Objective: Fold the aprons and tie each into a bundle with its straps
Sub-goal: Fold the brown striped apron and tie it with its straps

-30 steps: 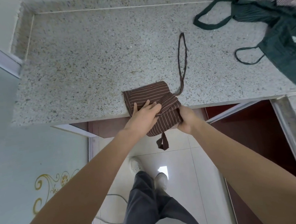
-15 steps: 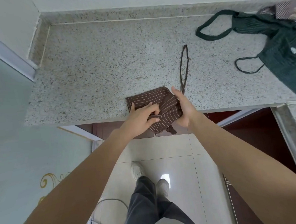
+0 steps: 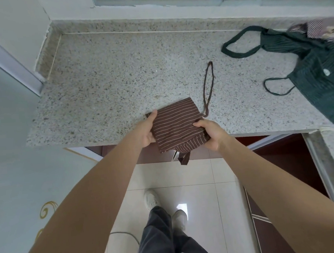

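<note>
Hands hold the brown apron at the near edge of the counter. The left hand grips its left side, thumb on top. The right hand pinches the right side tight, likely to keep the folds together. One long strap lies loose on the counter, ready for tying. A green apron waits unfolded far right.

One camera on the person's head looks down and forward, close over the speckled grey stone table filling the upper frame.
</note>
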`<move>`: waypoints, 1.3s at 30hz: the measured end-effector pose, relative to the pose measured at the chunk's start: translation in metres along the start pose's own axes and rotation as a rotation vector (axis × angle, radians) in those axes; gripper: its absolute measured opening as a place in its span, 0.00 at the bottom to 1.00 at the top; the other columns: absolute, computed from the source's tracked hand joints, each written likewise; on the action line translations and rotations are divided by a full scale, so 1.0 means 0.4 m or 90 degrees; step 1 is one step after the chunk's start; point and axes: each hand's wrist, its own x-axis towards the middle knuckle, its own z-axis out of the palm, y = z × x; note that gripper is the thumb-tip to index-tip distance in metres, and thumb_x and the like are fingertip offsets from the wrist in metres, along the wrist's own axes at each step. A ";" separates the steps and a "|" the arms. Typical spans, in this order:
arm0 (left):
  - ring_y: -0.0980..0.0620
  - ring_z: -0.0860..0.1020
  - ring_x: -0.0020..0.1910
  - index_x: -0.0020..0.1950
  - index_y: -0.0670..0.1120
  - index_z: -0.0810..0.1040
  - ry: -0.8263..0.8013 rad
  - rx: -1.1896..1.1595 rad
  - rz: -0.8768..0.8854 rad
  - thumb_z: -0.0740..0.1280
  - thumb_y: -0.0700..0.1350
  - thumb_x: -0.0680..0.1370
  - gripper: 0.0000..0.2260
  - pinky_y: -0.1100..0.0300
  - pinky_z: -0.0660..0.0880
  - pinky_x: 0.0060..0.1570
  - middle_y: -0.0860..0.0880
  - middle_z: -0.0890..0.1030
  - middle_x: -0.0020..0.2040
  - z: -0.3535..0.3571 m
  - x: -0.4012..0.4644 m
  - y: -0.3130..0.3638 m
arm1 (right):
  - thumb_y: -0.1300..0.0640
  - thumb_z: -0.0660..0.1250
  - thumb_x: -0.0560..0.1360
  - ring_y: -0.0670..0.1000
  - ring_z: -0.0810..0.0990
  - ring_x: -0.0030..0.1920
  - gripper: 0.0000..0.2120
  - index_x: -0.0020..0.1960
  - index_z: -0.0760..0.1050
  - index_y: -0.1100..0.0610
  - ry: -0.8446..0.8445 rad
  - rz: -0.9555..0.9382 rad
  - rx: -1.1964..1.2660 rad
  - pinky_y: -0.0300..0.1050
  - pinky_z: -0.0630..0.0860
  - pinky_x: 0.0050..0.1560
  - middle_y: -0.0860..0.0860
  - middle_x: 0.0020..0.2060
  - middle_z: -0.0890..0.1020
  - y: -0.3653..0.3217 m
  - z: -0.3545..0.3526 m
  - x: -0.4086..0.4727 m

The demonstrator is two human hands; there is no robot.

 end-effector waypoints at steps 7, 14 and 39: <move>0.46 0.79 0.55 0.73 0.54 0.62 -0.111 -0.035 0.036 0.65 0.35 0.77 0.28 0.47 0.79 0.43 0.44 0.77 0.62 -0.009 0.016 -0.001 | 0.70 0.68 0.71 0.51 0.76 0.39 0.20 0.61 0.69 0.66 0.204 -0.055 -0.225 0.44 0.74 0.40 0.56 0.46 0.77 -0.013 -0.018 0.022; 0.45 0.77 0.58 0.68 0.55 0.65 -0.131 -0.022 0.064 0.61 0.30 0.77 0.26 0.47 0.77 0.47 0.45 0.76 0.63 -0.014 0.052 -0.018 | 0.57 0.66 0.77 0.50 0.75 0.46 0.21 0.67 0.67 0.62 0.182 -0.102 -0.250 0.36 0.71 0.37 0.53 0.54 0.76 -0.046 0.017 0.064; 0.48 0.78 0.56 0.74 0.59 0.57 -0.228 0.096 0.015 0.61 0.30 0.76 0.34 0.50 0.77 0.46 0.47 0.76 0.62 -0.066 0.116 0.005 | 0.57 0.65 0.78 0.44 0.75 0.33 0.02 0.47 0.73 0.51 0.072 -0.037 -0.212 0.36 0.67 0.30 0.47 0.37 0.78 -0.059 -0.001 0.134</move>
